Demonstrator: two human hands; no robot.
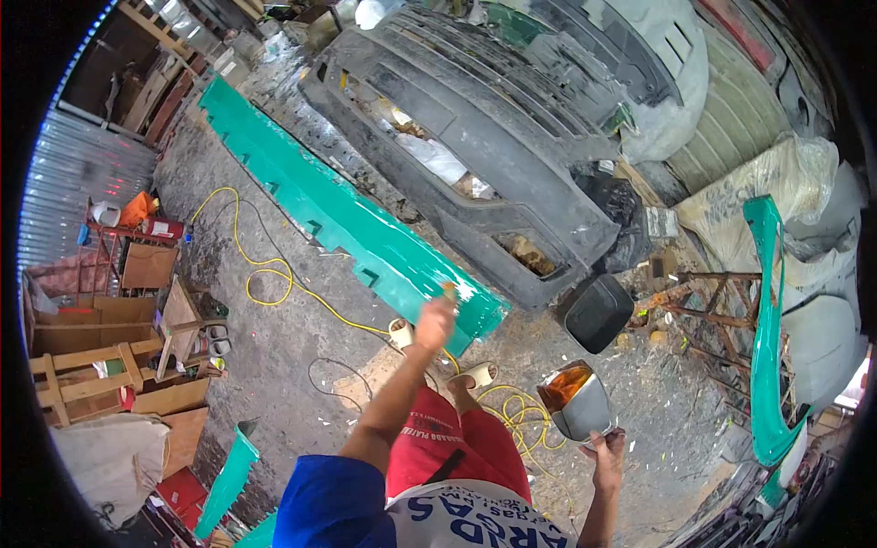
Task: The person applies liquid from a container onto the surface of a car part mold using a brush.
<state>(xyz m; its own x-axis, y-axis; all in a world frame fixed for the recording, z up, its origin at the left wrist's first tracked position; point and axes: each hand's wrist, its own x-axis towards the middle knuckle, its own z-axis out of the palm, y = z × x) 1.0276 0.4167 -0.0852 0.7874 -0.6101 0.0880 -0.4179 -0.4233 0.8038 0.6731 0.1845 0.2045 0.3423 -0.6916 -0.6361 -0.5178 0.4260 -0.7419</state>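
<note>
My left hand (437,321), blurred by motion, is closed around what looks like a brush (449,292) with an orange-brown tip. It is over the near end of a long green panel (343,228), where white glossy patches show on the surface. Several notched tabs run along the panel's left edge. Low on the right, my right hand (607,457) grips the rim of a tilted grey container (587,413) with amber liquid inside.
A big grey bumper (475,137) lies beyond the panel, with a black bucket-like part (598,313) near its end. A yellow hose (315,297) loops across the floor near my sandals (400,332). Another green piece (766,347) leans on a rusty frame at right.
</note>
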